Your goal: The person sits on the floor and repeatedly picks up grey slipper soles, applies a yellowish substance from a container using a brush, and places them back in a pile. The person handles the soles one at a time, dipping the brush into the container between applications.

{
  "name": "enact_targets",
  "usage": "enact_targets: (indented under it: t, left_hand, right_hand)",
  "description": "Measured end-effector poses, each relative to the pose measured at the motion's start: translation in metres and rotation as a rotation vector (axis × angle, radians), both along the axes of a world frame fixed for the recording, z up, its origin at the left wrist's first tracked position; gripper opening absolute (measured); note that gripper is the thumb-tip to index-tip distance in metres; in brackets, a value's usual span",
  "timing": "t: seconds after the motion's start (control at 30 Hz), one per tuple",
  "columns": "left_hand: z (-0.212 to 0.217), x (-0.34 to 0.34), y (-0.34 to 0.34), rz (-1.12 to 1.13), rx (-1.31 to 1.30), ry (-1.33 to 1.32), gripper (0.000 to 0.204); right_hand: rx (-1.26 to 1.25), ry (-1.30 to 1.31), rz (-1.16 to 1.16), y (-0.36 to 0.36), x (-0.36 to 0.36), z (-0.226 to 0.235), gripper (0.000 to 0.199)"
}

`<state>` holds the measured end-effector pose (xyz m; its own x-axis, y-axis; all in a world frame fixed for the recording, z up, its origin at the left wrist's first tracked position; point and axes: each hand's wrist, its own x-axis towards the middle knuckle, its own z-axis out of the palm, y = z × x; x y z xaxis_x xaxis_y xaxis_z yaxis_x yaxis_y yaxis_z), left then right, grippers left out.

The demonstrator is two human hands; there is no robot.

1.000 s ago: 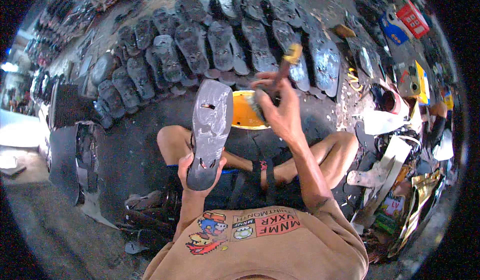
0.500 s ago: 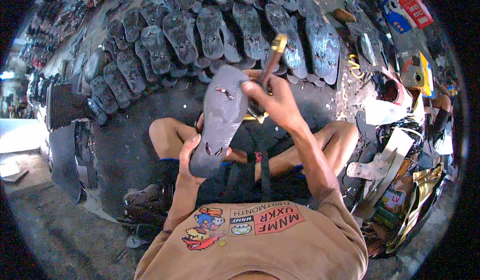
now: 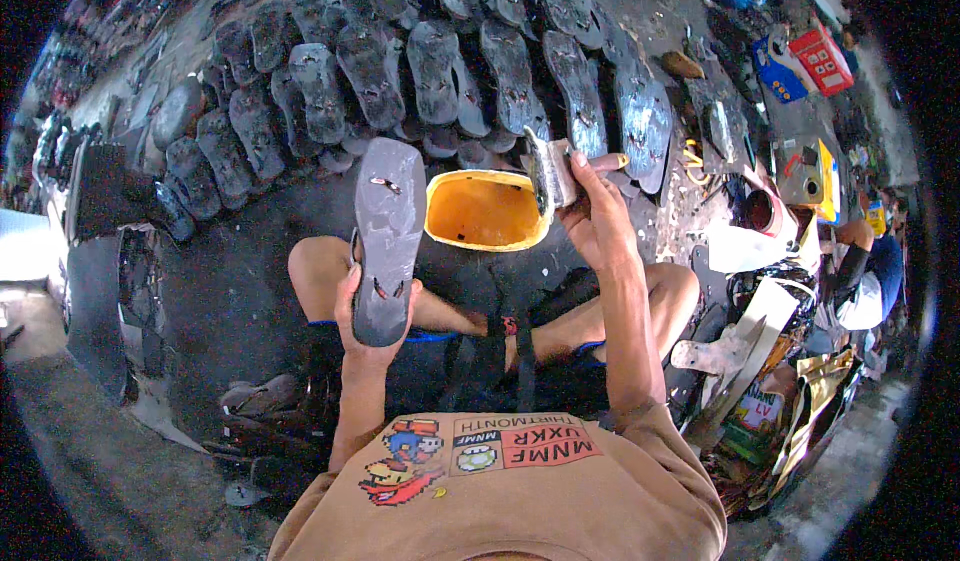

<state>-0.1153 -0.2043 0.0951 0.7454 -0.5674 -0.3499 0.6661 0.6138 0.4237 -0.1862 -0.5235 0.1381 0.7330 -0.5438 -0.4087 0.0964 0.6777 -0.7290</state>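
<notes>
My left hand (image 3: 352,319) grips a dark grey sandal sole (image 3: 386,221) near its lower end. The sole stands almost upright in the picture, its wet-looking face toward me, with one slot at the top and two lower down. In my right hand (image 3: 603,223) is a flat brush (image 3: 545,169), its bristles pointing left and its handle sticking out to the right. The bristles are at the right rim of a yellowish tub (image 3: 431,213). Amber liquid, like glue, fills part of this tub, which sits between my two hands.
Rows of dark sandal soles (image 3: 433,71) lie across the far side. To the right are a red box (image 3: 822,61), a blue box (image 3: 778,69), pale offcuts (image 3: 765,326) and a seated person (image 3: 872,276). Dark sheets (image 3: 100,301) stand at the left.
My right hand has moved right with the brush, off the sole and to the tub's edge. My left hand has shifted the sole left, straightening it and uncovering the tub.
</notes>
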Motion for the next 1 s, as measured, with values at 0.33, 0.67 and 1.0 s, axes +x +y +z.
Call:
enact_targets:
  t: [0.33, 0.67, 1.0]
  left_hand:
    - [-0.004, -0.018, -0.019, -0.228, -0.062, 0.133, 0.057]
    - [0.013, -0.025, -0.007, -0.223, 0.018, 0.040, 0.063]
    - [0.045, -0.031, -0.056, -0.119, 0.096, -0.029, 0.060]
  right_hand:
    - [-1.608, -0.208, 0.036, 0.080, 0.061, 0.055, 0.028]
    - [-1.251, 0.036, -0.198, 0.053, 0.029, 0.058, 0.023]
    - [-1.170, 0.012, -0.204, 0.018, 0.018, 0.075, 0.022]
